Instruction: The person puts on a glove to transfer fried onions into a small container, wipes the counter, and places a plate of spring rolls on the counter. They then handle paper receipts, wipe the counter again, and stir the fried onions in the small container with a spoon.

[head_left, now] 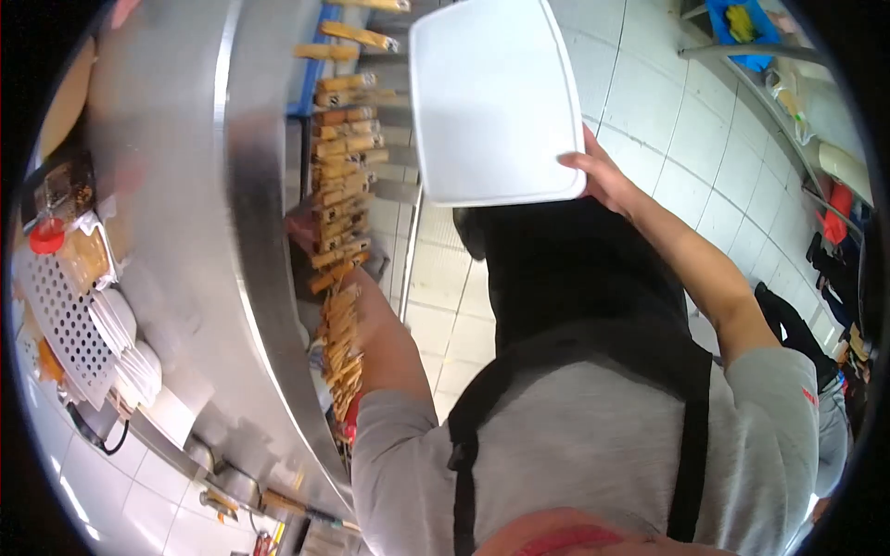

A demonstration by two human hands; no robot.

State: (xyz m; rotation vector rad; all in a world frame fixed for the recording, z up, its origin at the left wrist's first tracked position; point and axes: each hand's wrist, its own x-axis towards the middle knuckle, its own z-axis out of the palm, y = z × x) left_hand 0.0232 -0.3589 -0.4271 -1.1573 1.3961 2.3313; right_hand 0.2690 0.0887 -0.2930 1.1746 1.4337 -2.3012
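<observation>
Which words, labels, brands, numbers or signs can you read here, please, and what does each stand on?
No text is readable in this view.
Red mark on the grey right sleeve: possibly lettering, too small and blurred to read.
Dark marks on the wooden clips: too small to tell whether they are writing.
White rimmed piece in the right hand: no text on its visible face.

Surface [176, 213]: stainless st., smooth, w/ bright reflections along front edge. From where I stand, far-side items: perf. metal panel [60, 310], white dishes [139, 371] stacked adj. to it, red-topped container [46, 236], tub w/ brownish contents [85, 255] betw. container & dishes. Panel/dish contact: can't confirm.
</observation>
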